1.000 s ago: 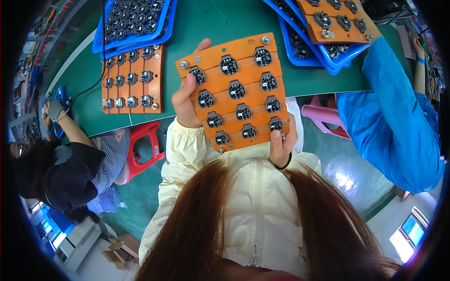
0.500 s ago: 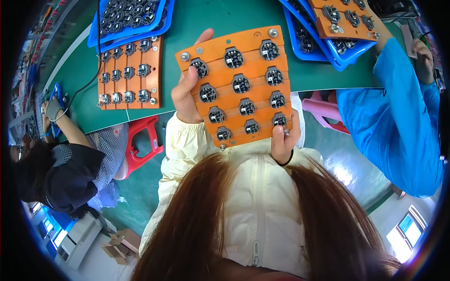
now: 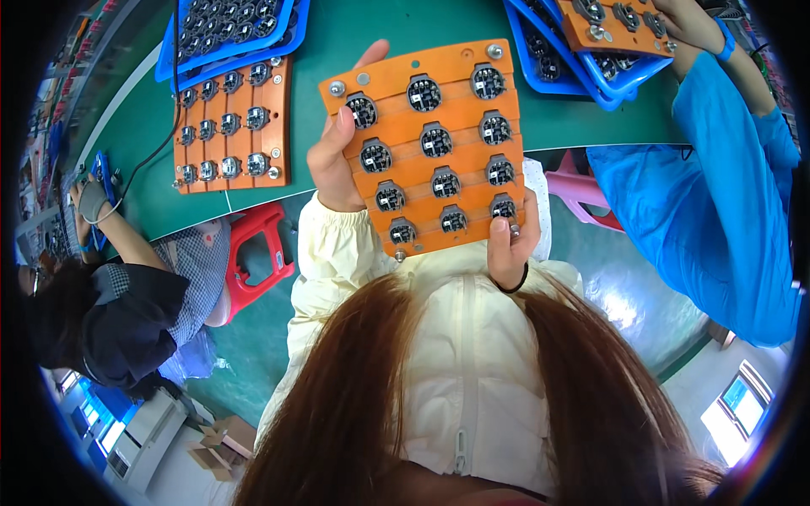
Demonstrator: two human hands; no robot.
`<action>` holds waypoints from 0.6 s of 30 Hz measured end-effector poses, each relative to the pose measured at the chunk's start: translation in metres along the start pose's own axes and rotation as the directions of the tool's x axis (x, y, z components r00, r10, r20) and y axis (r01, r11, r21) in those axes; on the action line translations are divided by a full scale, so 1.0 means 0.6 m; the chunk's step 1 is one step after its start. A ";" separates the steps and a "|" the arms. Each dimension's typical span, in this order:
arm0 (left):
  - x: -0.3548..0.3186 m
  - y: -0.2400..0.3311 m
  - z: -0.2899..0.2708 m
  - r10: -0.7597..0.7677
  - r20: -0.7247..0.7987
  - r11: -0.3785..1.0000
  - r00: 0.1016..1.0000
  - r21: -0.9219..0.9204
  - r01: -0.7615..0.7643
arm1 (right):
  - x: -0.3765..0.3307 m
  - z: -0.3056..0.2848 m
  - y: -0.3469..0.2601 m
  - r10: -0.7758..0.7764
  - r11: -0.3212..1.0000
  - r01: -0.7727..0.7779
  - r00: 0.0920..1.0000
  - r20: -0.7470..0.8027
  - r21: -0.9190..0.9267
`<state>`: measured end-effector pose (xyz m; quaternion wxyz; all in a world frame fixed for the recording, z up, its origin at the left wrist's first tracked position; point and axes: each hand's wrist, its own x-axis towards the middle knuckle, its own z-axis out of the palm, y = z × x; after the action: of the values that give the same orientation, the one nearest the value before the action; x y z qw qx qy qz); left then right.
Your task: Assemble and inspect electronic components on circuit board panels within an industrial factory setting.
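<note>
Seemingly mid-check, my left hand (image 3: 335, 164) and right hand (image 3: 515, 250) grip an orange board (image 3: 440, 160) by the surface's near edge (image 3: 599, 137); moving it would need steadiness.

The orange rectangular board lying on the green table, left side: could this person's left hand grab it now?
Probably not without letting go: the left hand grips another orange board studded with round dark parts. Nothing visible stands between that hand and the lying board.

A red stool (image 3: 256, 223) stands left, a pink stool (image 3: 579, 187) right, and a cardboard box (image 3: 228, 440) lower left.
</note>
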<state>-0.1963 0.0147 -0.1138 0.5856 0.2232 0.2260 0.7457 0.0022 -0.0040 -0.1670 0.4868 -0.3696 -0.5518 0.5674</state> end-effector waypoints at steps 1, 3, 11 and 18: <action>0.000 0.001 -0.003 0.000 0.003 1.000 1.000 -0.001 0.000 | -0.001 0.000 0.001 0.012 1.000 -0.012 1.000 -0.005 0.011; -0.001 0.002 -0.013 -0.023 0.039 0.998 0.999 0.065 0.020 | -0.003 0.001 0.002 0.018 1.000 -0.018 1.000 -0.013 0.021; -0.001 0.003 -0.004 -0.049 0.001 0.999 0.999 -0.023 0.049 | -0.011 0.003 -0.007 0.075 0.997 -0.075 0.996 -0.037 -0.001; -0.003 0.006 -0.007 -0.056 -0.012 0.998 0.998 -0.018 0.055 | -0.013 0.005 -0.009 0.127 0.992 -0.127 0.992 -0.024 0.015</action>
<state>-0.2012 0.0116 -0.1153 0.6066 0.2072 0.2293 0.7325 0.0023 -0.0128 -0.1620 0.4589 -0.4076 -0.5174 0.5963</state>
